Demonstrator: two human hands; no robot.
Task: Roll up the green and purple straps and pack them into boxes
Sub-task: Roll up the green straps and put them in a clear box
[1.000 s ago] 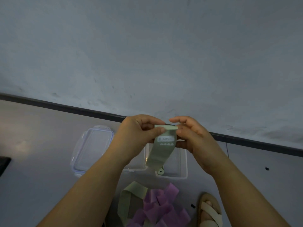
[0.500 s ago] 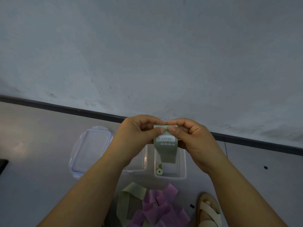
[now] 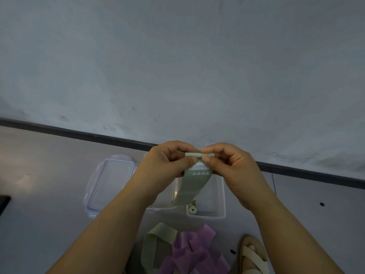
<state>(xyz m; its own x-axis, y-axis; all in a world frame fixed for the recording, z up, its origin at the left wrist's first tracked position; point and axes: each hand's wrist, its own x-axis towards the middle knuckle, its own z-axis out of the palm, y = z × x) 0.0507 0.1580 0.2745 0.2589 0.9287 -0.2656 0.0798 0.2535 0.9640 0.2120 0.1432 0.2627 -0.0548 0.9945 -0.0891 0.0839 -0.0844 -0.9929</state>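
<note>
So the green strap (image 3: 194,184) is held up in the air right over the clear box (image 3: 222,196). Its top end is turned over into a small tight roll, which is pinched from both sides. One end is taken between thumb and forefinger of the left hand (image 3: 167,163), the other between thumb and forefinger of the right hand (image 3: 231,167), with the remaining fingers curled in. The loose tail is left hanging down across the box, almost to its near rim. A label reading something like "HEAVY" can be made out just under the roll (partly covered by the thumbs).

Handling-wise, the strap is judged to be light, thin and floppy, probably rubbery with a bit of spring. The roll can be expected to unwind the moment the pinch is eased. It's best taken at both ends of the roll, as is done here, with the turns kept tight and square so the edges aren't coned out sideways. Nothing fragile is seen about it, so a firm squeeze should be fine.

One rolled green strap (image 3: 192,208) is already parked inside the box, at its near left corner. A second box (image 3: 164,205) is partly hidden behind the left wrist, just left of the clear box, and a lid (image 3: 110,182) is laid further left again. On the near side of the box, a loose green strap (image 3: 158,240) and the purple straps (image 3: 195,252) are heaped together, so plenty is judged left to be rolled.
</note>
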